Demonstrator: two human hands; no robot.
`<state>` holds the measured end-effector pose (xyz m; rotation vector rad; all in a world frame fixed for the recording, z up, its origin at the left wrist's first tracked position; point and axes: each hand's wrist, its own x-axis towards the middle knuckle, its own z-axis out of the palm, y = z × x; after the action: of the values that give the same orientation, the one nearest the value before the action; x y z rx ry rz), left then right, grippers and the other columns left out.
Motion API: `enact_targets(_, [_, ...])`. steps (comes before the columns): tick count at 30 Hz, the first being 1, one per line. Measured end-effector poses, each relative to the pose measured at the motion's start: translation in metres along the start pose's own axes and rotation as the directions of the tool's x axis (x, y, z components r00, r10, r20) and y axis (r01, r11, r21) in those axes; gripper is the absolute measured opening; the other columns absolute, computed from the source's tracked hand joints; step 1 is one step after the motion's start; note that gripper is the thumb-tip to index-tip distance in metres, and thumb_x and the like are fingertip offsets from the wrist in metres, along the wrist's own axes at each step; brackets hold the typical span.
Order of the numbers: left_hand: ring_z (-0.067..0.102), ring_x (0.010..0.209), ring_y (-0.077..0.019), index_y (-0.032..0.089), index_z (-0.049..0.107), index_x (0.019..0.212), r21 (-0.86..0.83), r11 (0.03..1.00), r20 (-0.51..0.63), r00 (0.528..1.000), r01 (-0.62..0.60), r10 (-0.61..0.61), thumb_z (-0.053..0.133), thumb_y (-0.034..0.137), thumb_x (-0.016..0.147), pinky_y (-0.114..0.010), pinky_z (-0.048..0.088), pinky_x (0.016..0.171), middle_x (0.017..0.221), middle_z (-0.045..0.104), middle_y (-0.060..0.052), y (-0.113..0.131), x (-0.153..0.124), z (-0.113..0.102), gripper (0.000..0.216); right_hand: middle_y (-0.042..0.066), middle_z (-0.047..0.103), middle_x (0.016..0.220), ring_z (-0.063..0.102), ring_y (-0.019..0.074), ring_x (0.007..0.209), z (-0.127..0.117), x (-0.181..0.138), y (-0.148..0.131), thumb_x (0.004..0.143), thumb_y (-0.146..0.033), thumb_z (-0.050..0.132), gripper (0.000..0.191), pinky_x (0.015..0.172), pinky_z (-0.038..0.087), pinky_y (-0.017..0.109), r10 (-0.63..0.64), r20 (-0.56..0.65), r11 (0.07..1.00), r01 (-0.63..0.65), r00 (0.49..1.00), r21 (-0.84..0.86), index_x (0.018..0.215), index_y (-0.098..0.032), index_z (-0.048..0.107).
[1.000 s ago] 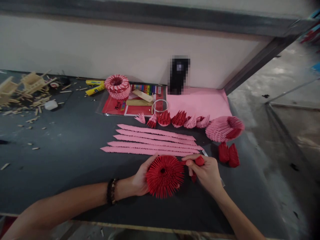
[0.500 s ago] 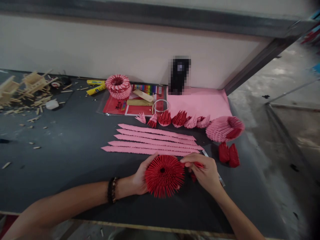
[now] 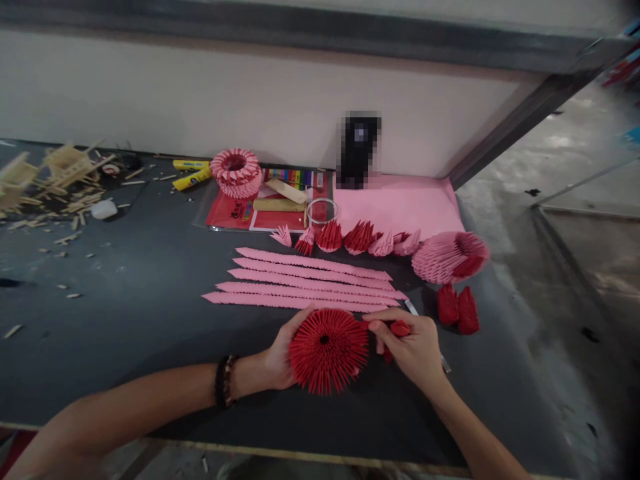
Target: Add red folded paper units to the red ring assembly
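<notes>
My left hand (image 3: 284,352) is closed around the left side of a round red disc of folded paper pieces (image 3: 327,363), its points radiating from a small dark hole. At the disc's right edge, my right hand (image 3: 413,347) pinches a small red folded paper piece (image 3: 365,325) between thumb and fingertips. More red paper pieces (image 3: 400,327) show inside the curled fingers of that hand. Just beyond the disc lie several long pink strips of interlocked paper (image 3: 310,279). Two red paper bundles (image 3: 468,311) rest to the right.
A pink folded-paper bowl (image 3: 440,260) sits at the right, by a pink sheet (image 3: 395,207). Behind the strips stand small red and pink paper clusters (image 3: 330,237). Farther back are a pink paper ring (image 3: 235,175), glue sticks (image 3: 193,178) and a red packet (image 3: 230,212). Wooden scraps (image 3: 65,200) cover the far left.
My right hand has shifted slightly right, and the red pieces inside its fingers show more. The disc has moved a little left in my left hand.
</notes>
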<state>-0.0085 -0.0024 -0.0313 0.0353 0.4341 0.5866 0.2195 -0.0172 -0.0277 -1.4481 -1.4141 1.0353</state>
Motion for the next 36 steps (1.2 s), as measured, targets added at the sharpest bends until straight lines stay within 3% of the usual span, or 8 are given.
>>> enact_targets(4, [0.071,0.120,-0.0331,0.019,0.070,0.135,0.028,0.999,-0.057,0.998,0.021,-0.020,0.028,0.040,0.106,-0.053,0.046,0.112,0.113,0.081,-0.012,0.002,-0.002,0.009,0.056,-0.003,0.064,0.045,0.058,0.0115,0.035,0.003,-0.002,-0.004,0.092,-0.035,0.074,0.018,0.042,0.042,0.021,0.009,0.010,1.000,-0.009,1.000,0.012,0.088,-0.019,0.082])
enact_targets(8, [0.072,0.119,-0.0325,0.019,0.071,0.135,0.031,0.999,-0.096,0.995,0.018,-0.015,0.026,0.043,0.107,-0.052,0.046,0.112,0.107,0.082,-0.011,0.004,-0.003,0.013,0.058,-0.002,0.065,0.048,0.059,0.0116,0.039,0.002,-0.001,0.000,0.093,-0.035,0.073,0.019,0.045,0.044,0.022,0.007,0.015,1.000,-0.007,1.000,0.013,0.090,-0.018,0.082])
enact_targets(16, [0.073,0.116,-0.0326,0.016,0.071,0.134,0.017,0.999,-0.073,0.997,0.030,-0.029,0.030,0.042,0.106,-0.052,0.047,0.111,0.110,0.081,-0.013,0.002,-0.002,0.005,0.056,-0.002,0.063,0.050,0.058,0.0113,0.040,-0.004,0.001,0.005,0.095,-0.035,0.071,0.022,0.043,0.043,0.022,0.019,0.030,1.000,-0.020,0.999,0.017,0.090,-0.017,0.082])
enact_targets(24, [0.074,0.112,-0.0325,0.013,0.073,0.129,0.010,1.000,0.031,0.999,0.011,-0.011,0.039,0.047,0.102,-0.051,0.049,0.109,0.106,0.081,-0.015,0.001,0.001,-0.001,0.055,-0.002,0.063,0.046,0.056,0.0107,0.035,0.001,0.000,0.000,0.092,-0.036,0.073,0.022,0.039,0.039,0.019,0.019,0.017,1.000,-0.019,1.000,0.002,0.089,-0.016,0.083])
enact_targets(28, [0.072,0.116,-0.0319,0.017,0.077,0.120,0.018,1.000,-0.054,0.998,0.012,-0.011,0.038,0.043,0.104,-0.050,0.048,0.110,0.104,0.081,-0.011,0.002,-0.001,0.002,0.050,-0.003,0.062,0.043,0.057,0.0108,0.033,0.000,-0.002,-0.003,0.090,-0.035,0.076,0.019,0.039,0.040,0.019,0.018,0.003,1.000,-0.018,1.000,-0.022,0.089,-0.017,0.083])
enact_targets(36, [0.071,0.115,-0.0326,0.017,0.079,0.111,0.033,0.999,-0.055,0.998,0.031,-0.029,0.036,0.047,0.104,-0.052,0.048,0.109,0.104,0.080,-0.013,0.003,-0.002,0.004,0.054,-0.002,0.065,0.044,0.057,0.0120,0.032,0.000,-0.001,0.000,0.090,-0.037,0.075,0.020,0.038,0.040,0.020,-0.002,-0.001,0.999,0.001,1.000,-0.045,0.088,-0.020,0.085])
